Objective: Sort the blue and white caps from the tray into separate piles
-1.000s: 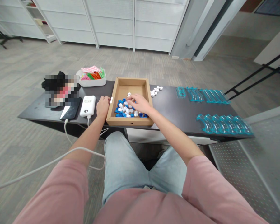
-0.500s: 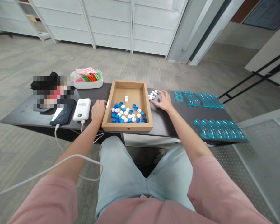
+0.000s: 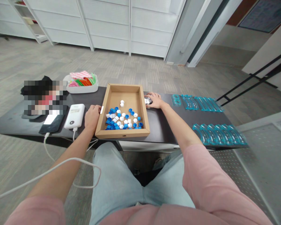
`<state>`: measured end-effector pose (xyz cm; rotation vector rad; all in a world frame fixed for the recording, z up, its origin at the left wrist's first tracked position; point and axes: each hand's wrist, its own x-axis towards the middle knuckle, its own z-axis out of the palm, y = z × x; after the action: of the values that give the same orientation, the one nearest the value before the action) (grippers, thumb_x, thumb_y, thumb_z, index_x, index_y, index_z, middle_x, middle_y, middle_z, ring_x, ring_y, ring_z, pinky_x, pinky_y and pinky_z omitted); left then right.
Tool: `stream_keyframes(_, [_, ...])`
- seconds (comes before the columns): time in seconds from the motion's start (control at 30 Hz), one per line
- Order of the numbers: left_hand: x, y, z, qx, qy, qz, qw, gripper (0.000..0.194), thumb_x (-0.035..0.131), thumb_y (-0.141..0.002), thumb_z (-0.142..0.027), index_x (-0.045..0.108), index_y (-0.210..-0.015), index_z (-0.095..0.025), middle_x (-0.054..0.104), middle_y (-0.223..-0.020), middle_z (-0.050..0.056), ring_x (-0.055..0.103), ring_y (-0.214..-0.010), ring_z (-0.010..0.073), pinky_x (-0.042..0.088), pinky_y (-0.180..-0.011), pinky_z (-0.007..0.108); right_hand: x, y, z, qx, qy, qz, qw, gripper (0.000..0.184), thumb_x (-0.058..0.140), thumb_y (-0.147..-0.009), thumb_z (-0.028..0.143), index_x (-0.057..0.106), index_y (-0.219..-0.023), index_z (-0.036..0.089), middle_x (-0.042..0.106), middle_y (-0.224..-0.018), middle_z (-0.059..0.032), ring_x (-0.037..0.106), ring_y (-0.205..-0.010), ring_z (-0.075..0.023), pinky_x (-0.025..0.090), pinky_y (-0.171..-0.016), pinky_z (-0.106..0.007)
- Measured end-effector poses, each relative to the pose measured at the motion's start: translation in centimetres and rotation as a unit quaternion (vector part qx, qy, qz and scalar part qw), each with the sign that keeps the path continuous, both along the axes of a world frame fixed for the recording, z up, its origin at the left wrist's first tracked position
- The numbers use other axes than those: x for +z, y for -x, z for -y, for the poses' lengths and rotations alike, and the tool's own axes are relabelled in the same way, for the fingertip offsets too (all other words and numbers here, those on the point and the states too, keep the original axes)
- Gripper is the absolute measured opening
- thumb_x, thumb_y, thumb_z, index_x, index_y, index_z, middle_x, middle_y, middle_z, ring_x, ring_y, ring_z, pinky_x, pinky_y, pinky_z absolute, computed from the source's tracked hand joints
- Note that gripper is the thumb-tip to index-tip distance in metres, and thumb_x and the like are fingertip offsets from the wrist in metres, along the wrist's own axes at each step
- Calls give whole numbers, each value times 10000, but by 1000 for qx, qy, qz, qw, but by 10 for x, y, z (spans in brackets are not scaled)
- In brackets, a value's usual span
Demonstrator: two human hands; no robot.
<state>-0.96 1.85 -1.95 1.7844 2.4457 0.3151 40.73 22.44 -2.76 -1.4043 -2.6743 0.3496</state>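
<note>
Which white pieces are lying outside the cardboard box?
The cluster right of the box, partly covered by the right hand; the other white pieces lie inside the box.

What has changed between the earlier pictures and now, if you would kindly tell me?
The right hand has moved right, from the box to the white pieces beside it; whether it grips any is unclear. The left hand stays at the box's left side; the teal parts stay put.

Dark table (image 3: pixel 160 126): cardboard tray (image 3: pixel 112 134), white container (image 3: pixel 83 89), probably phone (image 3: pixel 50 125).
</note>
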Motion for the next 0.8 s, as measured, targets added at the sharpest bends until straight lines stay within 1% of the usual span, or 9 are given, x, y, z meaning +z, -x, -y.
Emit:
stream_keyframes(0.1, [0,0,0,2,-1,-9,1000,370,547,-1193,-235,819,-1443,-210,742,-1488,194,792,-1304,363,608,-1026,391,-4,3,16,9,-25,-6,1000,754,790,-1016,538,733,-1710,249,585,-1798,-225,511,-1619,-511,391,-1361,-721])
stream_keyframes(0.17, [1,-1,1,7,1,-11,1000,386,527,-1199,-232,812,-1459,-213,746,-1491,188,793,-1299,360,605,-1028,391,-5,6,29,8,-39,-7,999,675,738,-1054,477,744,-1678,221,611,-1750,-233,538,-1570,-490,427,-1334,-688])
stream_keyframes(0.27, [3,-2,1,11,3,-11,1000,397,509,-1200,-231,804,-1464,-210,743,-1509,185,792,-1301,366,603,-1045,405,-6,11,49,3,-50,0,999,621,704,-1082,433,735,-1658,202,635,-1698,-236,560,-1504,-477,471,-1290,-659])
stream_keyframes(0.4, [6,-4,2,13,8,-5,1000,415,491,-1196,-249,793,-1475,-198,730,-1534,184,784,-1318,373,602,-1081,419,-5,14,80,-13,-72,7,997,550,714,-1091,435,746,-1581,188,676,-1612,-232,591,-1425,-460,520,-1231,-612])
stream_keyframes(0.5, [8,-3,1,15,9,-4,1000,435,490,-1175,-258,795,-1480,-199,731,-1531,183,778,-1317,376,608,-1089,427,-2,13,103,-38,-94,4,995,466,715,-1104,451,762,-1490,194,715,-1525,-218,613,-1385,-436,555,-1187,-564])
stream_keyframes(0.57, [8,-2,0,20,8,2,1000,436,508,-1154,-272,806,-1470,-227,736,-1521,176,772,-1321,378,611,-1096,431,1,12,115,-63,-103,4,993,415,713,-1113,456,767,-1436,201,735,-1484,-209,626,-1373,-421,588,-1123,-528])
stream_keyframes(0.7, [7,1,0,21,3,29,999,417,517,-1166,-360,807,-1465,-340,746,-1505,147,754,-1318,373,606,-1128,456,9,12,127,-103,-108,18,989,381,700,-1120,434,760,-1415,201,756,-1482,-212,646,-1385,-418,623,-1014,-496])
stream_keyframes(0.73, [7,2,0,17,0,34,999,412,518,-1168,-368,804,-1465,-351,749,-1498,147,750,-1310,374,603,-1130,464,11,13,128,-105,-108,21,988,384,698,-1120,432,759,-1419,200,759,-1489,-215,650,-1387,-422,626,-1011,-499])
stream_keyframes(0.8, [6,3,0,15,-5,39,999,400,530,-1164,-343,805,-1454,-331,751,-1489,163,748,-1293,380,601,-1118,476,12,14,128,-106,-105,17,989,391,703,-1112,439,766,-1416,201,768,-1491,-221,664,-1384,-433,629,-1021,-509])
